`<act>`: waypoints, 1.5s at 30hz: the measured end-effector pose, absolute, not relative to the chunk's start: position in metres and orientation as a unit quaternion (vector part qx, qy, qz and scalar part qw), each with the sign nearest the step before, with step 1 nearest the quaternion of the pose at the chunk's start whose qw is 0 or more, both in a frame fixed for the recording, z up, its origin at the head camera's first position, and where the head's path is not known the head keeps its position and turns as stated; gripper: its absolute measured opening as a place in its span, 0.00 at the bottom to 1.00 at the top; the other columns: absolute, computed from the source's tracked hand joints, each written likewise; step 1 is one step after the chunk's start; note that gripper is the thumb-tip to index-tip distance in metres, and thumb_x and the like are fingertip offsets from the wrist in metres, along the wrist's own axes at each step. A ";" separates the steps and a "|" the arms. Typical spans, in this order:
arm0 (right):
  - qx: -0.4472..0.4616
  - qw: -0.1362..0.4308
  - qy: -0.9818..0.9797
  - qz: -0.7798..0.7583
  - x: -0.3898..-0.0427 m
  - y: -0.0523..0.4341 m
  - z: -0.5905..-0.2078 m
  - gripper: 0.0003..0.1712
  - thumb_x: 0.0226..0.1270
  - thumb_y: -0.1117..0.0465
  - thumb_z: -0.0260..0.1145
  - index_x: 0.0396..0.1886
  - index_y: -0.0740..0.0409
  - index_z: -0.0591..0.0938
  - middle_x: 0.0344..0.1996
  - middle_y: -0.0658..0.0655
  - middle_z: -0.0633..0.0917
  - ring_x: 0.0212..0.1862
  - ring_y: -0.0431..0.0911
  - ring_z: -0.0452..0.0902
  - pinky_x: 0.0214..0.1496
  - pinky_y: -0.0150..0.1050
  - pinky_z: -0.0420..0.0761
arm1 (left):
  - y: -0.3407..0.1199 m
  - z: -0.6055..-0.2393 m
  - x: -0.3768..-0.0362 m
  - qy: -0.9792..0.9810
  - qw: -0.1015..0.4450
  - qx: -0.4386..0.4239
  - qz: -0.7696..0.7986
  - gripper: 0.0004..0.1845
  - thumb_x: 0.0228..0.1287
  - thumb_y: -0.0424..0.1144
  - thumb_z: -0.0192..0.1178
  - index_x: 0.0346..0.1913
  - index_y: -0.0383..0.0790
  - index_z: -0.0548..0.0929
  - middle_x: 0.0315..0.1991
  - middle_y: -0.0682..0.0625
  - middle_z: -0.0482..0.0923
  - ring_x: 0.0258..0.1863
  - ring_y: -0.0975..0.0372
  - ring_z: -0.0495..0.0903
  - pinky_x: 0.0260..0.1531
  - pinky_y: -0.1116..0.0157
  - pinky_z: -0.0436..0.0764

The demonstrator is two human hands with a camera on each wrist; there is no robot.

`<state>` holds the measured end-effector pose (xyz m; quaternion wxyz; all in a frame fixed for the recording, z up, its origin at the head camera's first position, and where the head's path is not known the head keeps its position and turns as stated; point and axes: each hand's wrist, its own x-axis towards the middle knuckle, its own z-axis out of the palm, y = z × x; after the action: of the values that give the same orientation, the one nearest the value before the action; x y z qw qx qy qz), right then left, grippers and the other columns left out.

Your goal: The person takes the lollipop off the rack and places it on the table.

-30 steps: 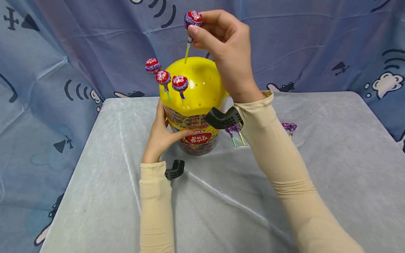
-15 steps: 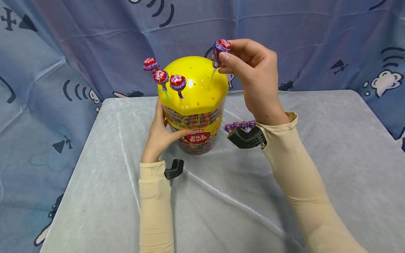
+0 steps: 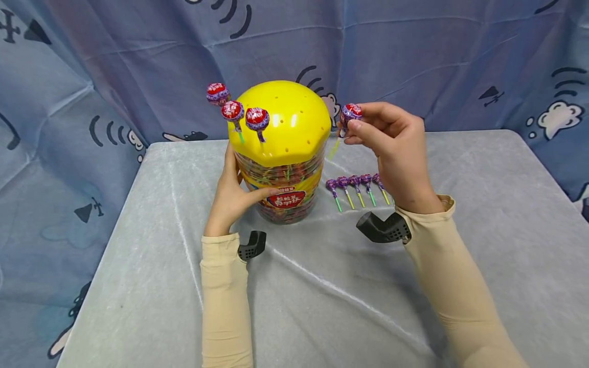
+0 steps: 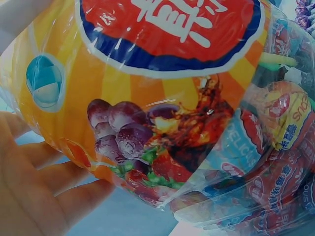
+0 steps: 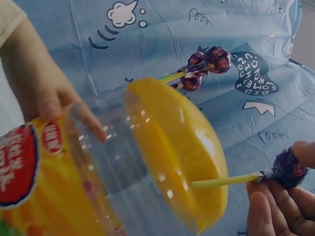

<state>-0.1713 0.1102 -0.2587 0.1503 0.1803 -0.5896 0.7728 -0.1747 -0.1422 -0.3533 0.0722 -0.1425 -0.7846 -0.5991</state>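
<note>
1. Purple-wrapped, with a red and white patch on top, the lollipop (image 3: 352, 112) sits pinched between the thumb and fingertips of my right hand (image 3: 391, 148), its yellow-green stick angled down-left toward the right flank of the yellow lid (image 3: 280, 120). In the right wrist view the stick (image 5: 224, 181) looks as if it meets the dome's edge; whether the tip sits in a hole I cannot tell.

2. Risk, as I judge it: I hold the wrapped head, not the stick, so the head could turn in my pinch and the tip wander across the glossy dome instead of finding one of the small holes.

3. Pushing at a slant might bend the thin stick, or skid it off the lid's lower rim.

4. A sideways shove from the right could tip the tall jar (image 3: 282, 189) to the left. My left hand (image 3: 232, 197) is the only brace, fingers wrapped round its left side and thumb laid on the label; the left wrist view shows my fingers (image 4: 34, 191) against the slick clear plastic, which could slide.

5. Any jolt could also shake the three lollipops (image 3: 234, 110) already standing in the dome's left side.

6. How it looks: a small round sweet in crinkled foil on a pale stick; the jar beneath is clear, packed with wrapped sweets, with a red label.

7. Further out, five spare lollipops (image 3: 354, 186) lie in a row on the grey table cover (image 3: 138, 266), just right of the jar and below my right hand, close enough that my wrist could sweep them.
</note>
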 end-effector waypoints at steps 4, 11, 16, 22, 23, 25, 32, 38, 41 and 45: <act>0.173 0.125 -0.588 0.780 -0.165 0.118 -0.268 0.07 0.58 0.76 0.64 0.37 0.71 0.84 0.31 0.62 0.85 0.30 0.50 0.81 0.37 0.38 0.84 | -0.143 -0.354 -0.174 -0.787 0.073 -0.140 -0.597 0.61 0.45 0.37 0.76 0.74 0.66 0.42 0.71 0.59 0.54 0.66 0.61 0.59 0.66 0.50 0.59; 0.144 0.099 -0.613 0.771 -0.159 0.131 -0.291 0.09 0.58 0.78 0.63 0.37 0.68 0.84 0.30 0.60 0.85 0.29 0.48 0.82 0.36 0.38 0.84 | -0.144 -0.354 -0.174 -0.791 0.070 -0.134 -0.593 0.62 0.44 0.37 0.76 0.74 0.66 0.42 0.71 0.57 0.54 0.67 0.61 0.58 0.66 0.51 0.58; 0.124 0.072 -0.623 0.769 -0.156 0.142 -0.309 0.09 0.59 0.78 0.63 0.36 0.66 0.85 0.29 0.57 0.86 0.28 0.45 0.82 0.36 0.37 0.84 | -0.144 -0.354 -0.175 -0.789 0.071 -0.137 -0.594 0.62 0.45 0.37 0.76 0.74 0.67 0.42 0.71 0.59 0.53 0.67 0.62 0.59 0.66 0.51 0.59; 0.103 0.027 -0.647 0.755 -0.150 0.154 -0.328 0.08 0.61 0.74 0.64 0.36 0.61 0.85 0.30 0.55 0.86 0.28 0.44 0.83 0.37 0.35 0.84 | -0.143 -0.354 -0.175 -0.785 0.072 -0.140 -0.598 0.62 0.45 0.37 0.75 0.74 0.66 0.41 0.71 0.60 0.52 0.66 0.61 0.58 0.66 0.51 0.59; 0.100 0.021 -0.651 0.752 -0.150 0.156 -0.331 0.08 0.61 0.74 0.64 0.37 0.61 0.85 0.30 0.55 0.86 0.29 0.44 0.83 0.37 0.35 0.84 | -0.143 -0.354 -0.175 -0.785 0.072 -0.140 -0.598 0.62 0.45 0.36 0.75 0.74 0.66 0.41 0.71 0.60 0.52 0.67 0.61 0.58 0.66 0.51 0.59; 0.094 0.012 -0.660 0.746 -0.149 0.160 -0.337 0.08 0.61 0.73 0.64 0.36 0.60 0.85 0.30 0.54 0.86 0.29 0.44 0.83 0.36 0.35 0.83 | -0.143 -0.354 -0.175 -0.785 0.073 -0.141 -0.599 0.62 0.45 0.36 0.76 0.74 0.66 0.42 0.71 0.59 0.52 0.67 0.61 0.58 0.66 0.51 0.59; 0.061 -0.026 -0.702 0.709 -0.150 0.168 -0.360 0.07 0.61 0.71 0.65 0.36 0.57 0.85 0.28 0.50 0.86 0.29 0.43 0.83 0.37 0.34 0.83 | -0.143 -0.354 -0.175 -0.784 0.073 -0.141 -0.600 0.62 0.44 0.37 0.76 0.74 0.65 0.42 0.71 0.59 0.53 0.66 0.61 0.59 0.66 0.52 0.59; 0.030 -0.080 -0.753 0.653 -0.155 0.174 -0.382 0.10 0.62 0.68 0.65 0.42 0.69 0.81 0.28 0.44 0.86 0.32 0.40 0.83 0.40 0.33 0.82 | -0.143 -0.355 -0.175 -0.784 0.072 -0.140 -0.600 0.61 0.45 0.37 0.76 0.74 0.66 0.42 0.71 0.59 0.54 0.66 0.62 0.59 0.66 0.52 0.59; 0.016 -0.112 -0.758 0.642 -0.157 0.176 -0.391 0.13 0.61 0.68 0.66 0.43 0.74 0.80 0.27 0.43 0.85 0.32 0.38 0.82 0.40 0.33 0.82 | -0.143 -0.354 -0.175 -0.784 0.072 -0.140 -0.600 0.62 0.44 0.37 0.76 0.74 0.66 0.42 0.71 0.59 0.54 0.67 0.62 0.58 0.66 0.51 0.58; 0.010 -0.150 -0.757 0.636 -0.161 0.176 -0.402 0.17 0.61 0.68 0.66 0.44 0.79 0.78 0.26 0.45 0.85 0.31 0.38 0.82 0.38 0.33 0.83 | -0.143 -0.354 -0.175 -0.785 0.074 -0.140 -0.599 0.62 0.44 0.37 0.76 0.74 0.66 0.43 0.71 0.59 0.53 0.67 0.62 0.58 0.66 0.51 0.58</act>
<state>-0.1606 0.1757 -0.4020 -0.1501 0.0103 -0.7568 0.6361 -0.1750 -0.1432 -0.3545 0.0741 -0.1400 -0.7851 -0.5988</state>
